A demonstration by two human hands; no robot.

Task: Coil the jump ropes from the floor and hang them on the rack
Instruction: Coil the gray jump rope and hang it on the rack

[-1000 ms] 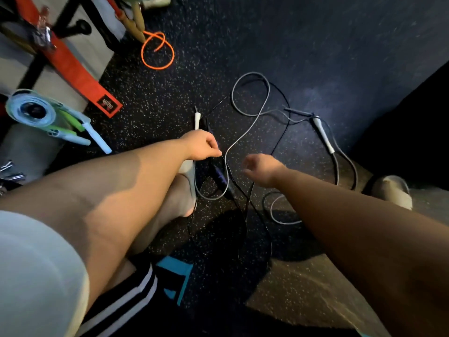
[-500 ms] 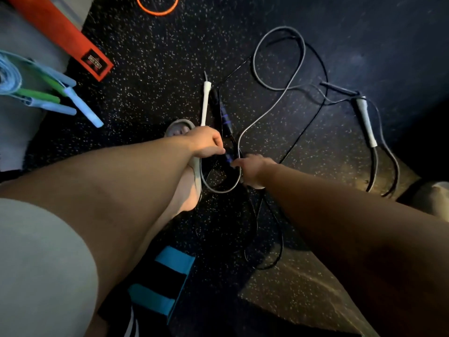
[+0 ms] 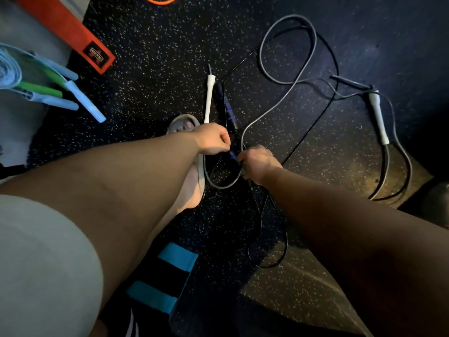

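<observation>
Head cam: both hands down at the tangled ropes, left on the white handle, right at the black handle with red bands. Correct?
Not quite: the bands are blue, not red. The head view shows the right hand at the black handle with blue bands. The rest holds: the left hand is closed at the lower end of the white handle, both down among the tangled ropes.

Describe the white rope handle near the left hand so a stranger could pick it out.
On the dark speckled floor, look just beyond the left hand. A slim white handle lies there, pointing away, beside a black handle with blue rings. The other white handle lies far right, away from both hands.
</observation>
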